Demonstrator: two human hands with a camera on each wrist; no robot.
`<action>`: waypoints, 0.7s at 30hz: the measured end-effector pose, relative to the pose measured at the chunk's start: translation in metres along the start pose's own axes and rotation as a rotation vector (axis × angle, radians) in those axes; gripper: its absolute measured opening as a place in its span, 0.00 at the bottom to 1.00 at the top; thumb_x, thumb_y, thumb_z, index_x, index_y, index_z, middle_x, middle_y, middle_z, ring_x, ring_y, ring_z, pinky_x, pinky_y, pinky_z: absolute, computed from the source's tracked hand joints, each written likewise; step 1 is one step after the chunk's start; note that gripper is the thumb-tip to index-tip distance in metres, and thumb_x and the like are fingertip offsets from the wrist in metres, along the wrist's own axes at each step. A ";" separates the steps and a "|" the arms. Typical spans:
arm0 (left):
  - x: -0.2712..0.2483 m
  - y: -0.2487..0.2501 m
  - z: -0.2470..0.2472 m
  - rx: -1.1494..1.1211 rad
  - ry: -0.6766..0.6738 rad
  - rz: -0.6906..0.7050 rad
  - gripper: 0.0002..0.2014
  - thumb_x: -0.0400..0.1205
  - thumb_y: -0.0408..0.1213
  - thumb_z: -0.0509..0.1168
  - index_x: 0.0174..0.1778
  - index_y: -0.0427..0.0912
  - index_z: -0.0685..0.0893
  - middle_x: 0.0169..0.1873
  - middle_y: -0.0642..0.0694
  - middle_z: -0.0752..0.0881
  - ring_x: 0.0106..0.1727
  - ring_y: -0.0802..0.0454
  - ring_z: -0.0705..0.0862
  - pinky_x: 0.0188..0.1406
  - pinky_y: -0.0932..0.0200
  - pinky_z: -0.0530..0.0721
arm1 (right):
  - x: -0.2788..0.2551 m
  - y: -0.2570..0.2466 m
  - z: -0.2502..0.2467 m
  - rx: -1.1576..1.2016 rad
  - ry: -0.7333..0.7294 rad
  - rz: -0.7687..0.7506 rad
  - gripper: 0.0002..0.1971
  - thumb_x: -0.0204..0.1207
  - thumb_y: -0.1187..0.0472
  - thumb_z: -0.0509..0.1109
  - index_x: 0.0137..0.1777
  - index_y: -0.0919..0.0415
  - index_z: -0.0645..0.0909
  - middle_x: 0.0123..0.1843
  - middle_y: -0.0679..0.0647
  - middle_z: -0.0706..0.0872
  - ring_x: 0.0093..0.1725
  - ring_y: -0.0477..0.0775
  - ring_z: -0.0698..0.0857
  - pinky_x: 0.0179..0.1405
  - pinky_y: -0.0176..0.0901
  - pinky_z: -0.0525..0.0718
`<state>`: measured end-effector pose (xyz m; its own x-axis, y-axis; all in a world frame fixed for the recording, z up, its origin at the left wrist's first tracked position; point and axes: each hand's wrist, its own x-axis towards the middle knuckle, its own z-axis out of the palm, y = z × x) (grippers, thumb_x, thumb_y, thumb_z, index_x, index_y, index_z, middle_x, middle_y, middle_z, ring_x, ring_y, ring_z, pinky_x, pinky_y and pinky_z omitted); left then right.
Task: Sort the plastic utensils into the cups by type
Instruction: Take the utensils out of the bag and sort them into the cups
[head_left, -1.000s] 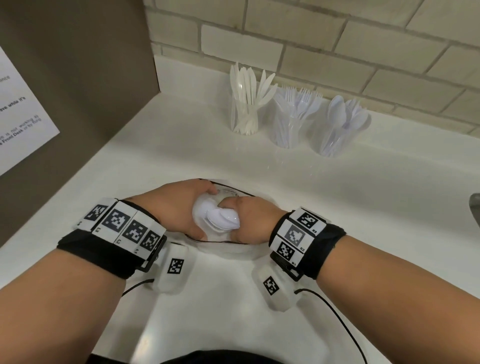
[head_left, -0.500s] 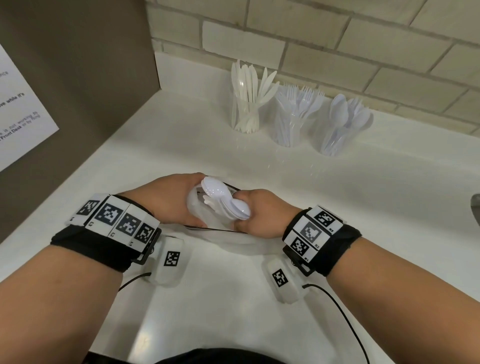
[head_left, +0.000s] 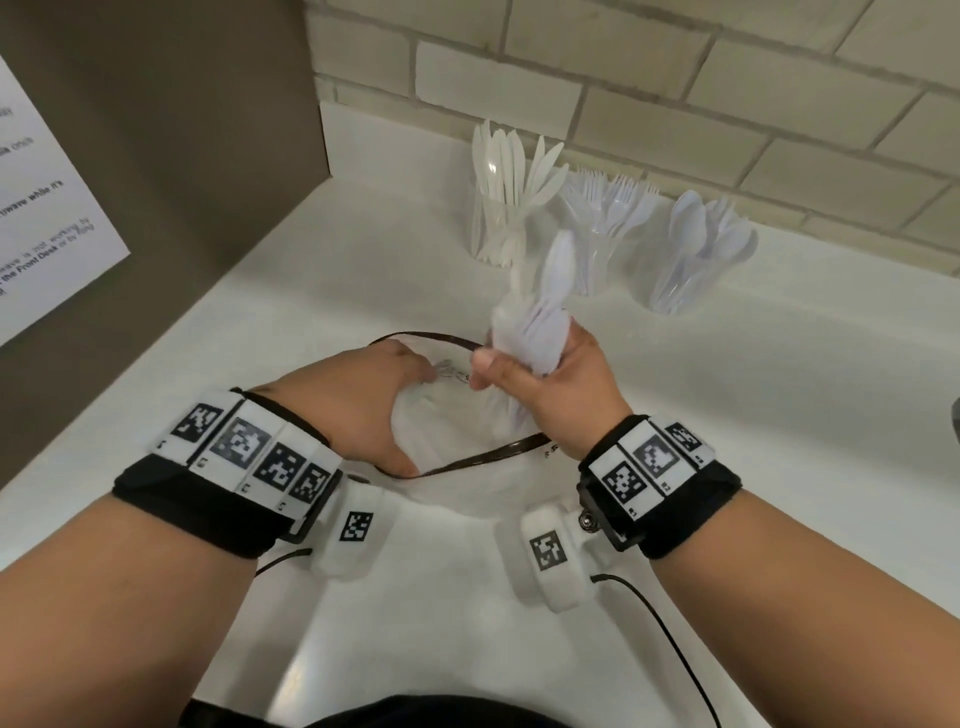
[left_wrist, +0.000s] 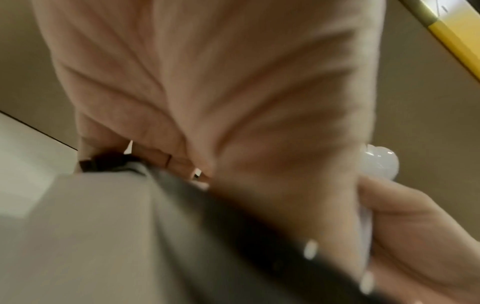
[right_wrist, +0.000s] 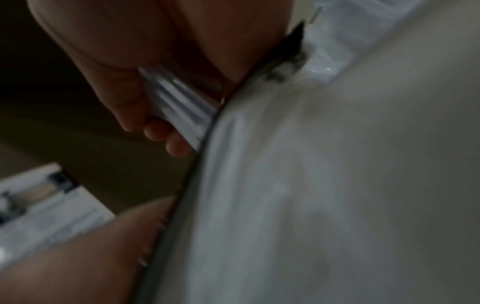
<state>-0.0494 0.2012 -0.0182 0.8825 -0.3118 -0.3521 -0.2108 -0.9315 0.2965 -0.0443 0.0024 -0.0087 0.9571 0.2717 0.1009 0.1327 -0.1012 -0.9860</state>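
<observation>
My right hand (head_left: 540, 379) grips a bunch of white plastic spoons (head_left: 550, 301) by their handles, bowls pointing up and away, just above the mouth of a clear plastic bag (head_left: 483, 457) with a dark rim. In the right wrist view the spoon handles (right_wrist: 179, 102) lie in my curled fingers beside the bag (right_wrist: 311, 185). My left hand (head_left: 363, 405) holds the bag's left edge, keeping the mouth wide. At the back stand three clear cups: knives (head_left: 498, 223), forks (head_left: 602, 234) and spoons (head_left: 691, 260). One spoon bowl (left_wrist: 380, 164) shows in the blurred left wrist view.
A brown side panel (head_left: 156, 156) with a paper notice (head_left: 47, 223) bounds the white counter (head_left: 779, 389) on the left. A tiled wall (head_left: 675, 78) rises behind the cups. A dark object (head_left: 956, 421) pokes in at the right edge.
My right hand has pulled the bunch of spoons up out of the bag and tipped the bowls toward the cups. My left hand stays on the bag's edge.
</observation>
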 end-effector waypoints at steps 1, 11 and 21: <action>-0.001 0.001 0.002 0.010 -0.002 -0.006 0.50 0.57 0.56 0.79 0.75 0.58 0.67 0.69 0.58 0.68 0.67 0.57 0.75 0.66 0.56 0.78 | 0.001 -0.001 0.000 0.067 0.043 -0.009 0.10 0.72 0.70 0.76 0.51 0.68 0.80 0.35 0.54 0.89 0.35 0.49 0.89 0.40 0.35 0.85; -0.010 0.014 0.008 -0.003 0.036 0.018 0.46 0.57 0.59 0.76 0.73 0.61 0.64 0.68 0.60 0.66 0.62 0.57 0.78 0.59 0.55 0.82 | -0.003 0.036 -0.009 -0.175 -0.025 0.141 0.15 0.62 0.72 0.81 0.47 0.67 0.82 0.35 0.49 0.89 0.37 0.44 0.87 0.44 0.38 0.84; -0.017 0.029 0.019 0.144 -0.105 -0.035 0.40 0.59 0.61 0.73 0.68 0.68 0.67 0.73 0.51 0.58 0.69 0.44 0.73 0.63 0.47 0.80 | -0.003 0.024 -0.004 -0.005 -0.035 0.152 0.03 0.70 0.67 0.72 0.36 0.61 0.83 0.28 0.60 0.85 0.32 0.60 0.86 0.52 0.60 0.88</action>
<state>-0.0789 0.1760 -0.0204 0.8432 -0.2892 -0.4533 -0.2448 -0.9571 0.1551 -0.0428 -0.0047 -0.0321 0.9568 0.2857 -0.0537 -0.0112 -0.1484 -0.9889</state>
